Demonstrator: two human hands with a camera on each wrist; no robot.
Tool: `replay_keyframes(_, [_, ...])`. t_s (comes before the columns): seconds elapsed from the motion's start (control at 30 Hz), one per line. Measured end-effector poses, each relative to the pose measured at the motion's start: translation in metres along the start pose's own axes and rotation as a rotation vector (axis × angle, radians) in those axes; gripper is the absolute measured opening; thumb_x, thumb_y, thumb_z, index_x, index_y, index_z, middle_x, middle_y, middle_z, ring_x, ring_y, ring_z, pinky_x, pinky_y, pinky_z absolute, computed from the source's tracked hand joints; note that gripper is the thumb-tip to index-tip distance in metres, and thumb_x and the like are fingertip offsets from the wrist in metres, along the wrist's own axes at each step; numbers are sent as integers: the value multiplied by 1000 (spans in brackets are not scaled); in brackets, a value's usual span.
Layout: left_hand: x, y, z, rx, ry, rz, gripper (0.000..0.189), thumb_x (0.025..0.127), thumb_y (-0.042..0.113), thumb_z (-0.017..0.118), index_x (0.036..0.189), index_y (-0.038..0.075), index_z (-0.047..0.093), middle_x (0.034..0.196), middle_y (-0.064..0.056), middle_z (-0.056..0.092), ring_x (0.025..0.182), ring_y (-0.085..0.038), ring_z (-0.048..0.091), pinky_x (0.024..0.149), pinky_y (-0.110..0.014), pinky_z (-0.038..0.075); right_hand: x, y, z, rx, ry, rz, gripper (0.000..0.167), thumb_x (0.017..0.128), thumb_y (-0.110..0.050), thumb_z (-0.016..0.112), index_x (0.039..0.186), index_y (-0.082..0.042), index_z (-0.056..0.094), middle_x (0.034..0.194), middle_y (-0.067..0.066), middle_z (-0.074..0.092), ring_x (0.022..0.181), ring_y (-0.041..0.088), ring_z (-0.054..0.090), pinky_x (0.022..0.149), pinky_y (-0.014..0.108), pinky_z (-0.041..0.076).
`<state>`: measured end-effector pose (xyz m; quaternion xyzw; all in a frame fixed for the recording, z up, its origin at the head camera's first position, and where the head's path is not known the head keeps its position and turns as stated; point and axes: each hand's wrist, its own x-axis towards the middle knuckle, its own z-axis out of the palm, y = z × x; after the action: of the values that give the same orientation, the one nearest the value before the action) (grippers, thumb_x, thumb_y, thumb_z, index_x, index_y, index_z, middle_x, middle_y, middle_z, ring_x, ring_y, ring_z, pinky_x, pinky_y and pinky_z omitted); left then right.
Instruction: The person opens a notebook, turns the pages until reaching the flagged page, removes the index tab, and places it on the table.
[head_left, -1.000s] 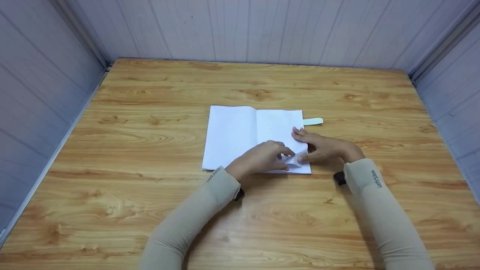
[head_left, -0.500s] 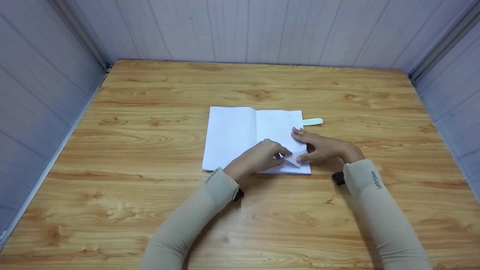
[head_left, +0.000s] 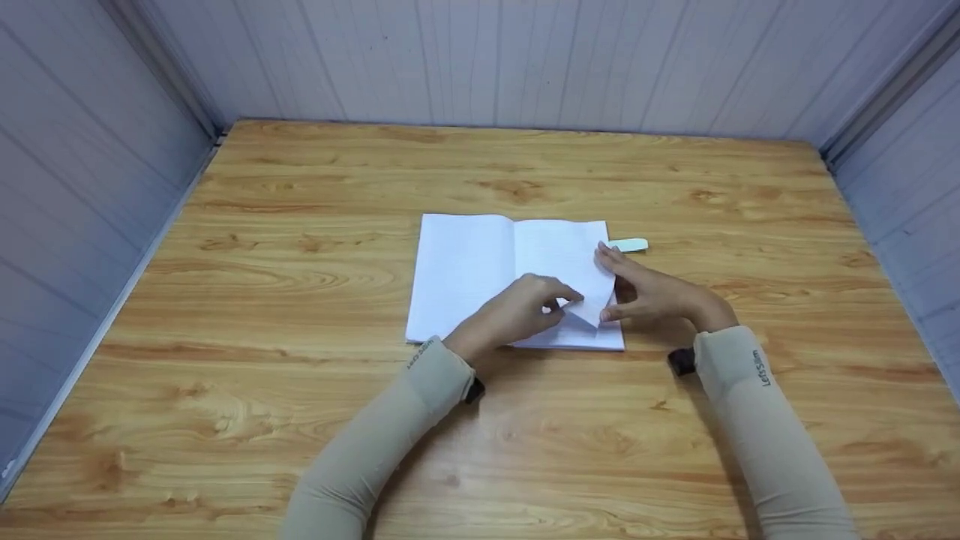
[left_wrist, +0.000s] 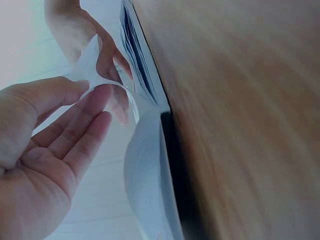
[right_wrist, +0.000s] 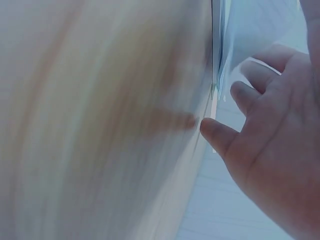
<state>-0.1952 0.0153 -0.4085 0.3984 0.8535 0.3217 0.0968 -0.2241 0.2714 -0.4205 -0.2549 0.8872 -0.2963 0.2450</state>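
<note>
White notebook (head_left: 463,270) is lying spread under fingers of L hand (head_left: 517,307), long axis running L–R, fold pointing away; in head view lifted page (head_left: 592,304) is pointing its corner nearward btwn L hand + R hand (head_left: 656,292). L wrist cam: thumb + fingers are pinching page. R wrist cam: fingers are sitting apart, no grip showing, nr page.

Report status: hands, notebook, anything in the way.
Left hand pinches a lifted page. Right hand at page's outer edge, possibly in its way. Notebook lying open on table.
</note>
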Motion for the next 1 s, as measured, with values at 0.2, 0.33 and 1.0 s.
replay_keyframes(0.2, [-5,0,-4,-99,90,-8,38,91,-4,56,128,4,61,122,-10,67,96,-18,68,87,-25,54,-2,1,-1,43,68,9,114,82,-39,74,154,-7,-8,161,11,-17,148,30,-13,119,56,3])
replay_keyframes(0.33, [-8,0,-7,-137,166,-2,45,91,-3,57,135,4,54,123,-12,66,95,-20,69,86,-29,55,-1,0,-1,48,131,24,115,82,-37,75,154,-11,-11,161,11,-17,149,29,-12,119,55,4])
replay_keyframes(1.0, [-33,-10,-36,-266,505,-2,29,88,1,63,117,5,68,112,-9,70,92,-14,65,78,-24,54,-2,-4,1,4,57,31,108,80,-44,73,155,-12,2,163,5,-5,150,25,-6,121,49,7])
